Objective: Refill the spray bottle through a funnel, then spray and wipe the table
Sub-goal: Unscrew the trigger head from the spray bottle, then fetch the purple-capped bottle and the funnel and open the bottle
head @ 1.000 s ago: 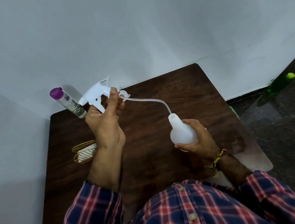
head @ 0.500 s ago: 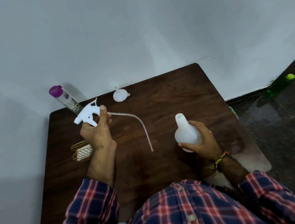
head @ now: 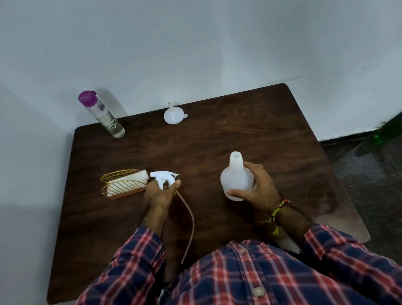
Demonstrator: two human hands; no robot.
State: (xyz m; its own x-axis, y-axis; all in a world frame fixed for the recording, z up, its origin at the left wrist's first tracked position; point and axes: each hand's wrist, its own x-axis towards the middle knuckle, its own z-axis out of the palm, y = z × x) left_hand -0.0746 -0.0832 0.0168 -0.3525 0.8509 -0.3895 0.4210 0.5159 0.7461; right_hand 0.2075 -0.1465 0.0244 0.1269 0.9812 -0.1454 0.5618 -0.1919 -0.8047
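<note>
My right hand (head: 258,183) grips the white spray bottle body (head: 236,177), upright with its neck uncapped, on the dark wooden table (head: 218,141). My left hand (head: 159,192) holds the white trigger sprayer head (head: 163,177) low over the table, beside a gold wire holder. Its thin dip tube (head: 189,221) curves down towards my body. A small white funnel (head: 173,114) stands upside down near the table's far edge. A clear bottle with a purple cap (head: 102,114) stands at the far left corner.
The gold wire holder (head: 122,186) with a white cloth in it sits left of my left hand. White walls close in the table at the back and left. A green bottle (head: 395,130) lies on the dark floor to the right.
My left hand has pulled the sprayer head and its tube out of the bottle and carried it down to the table by the holder. My right hand has set the bottle upright.
</note>
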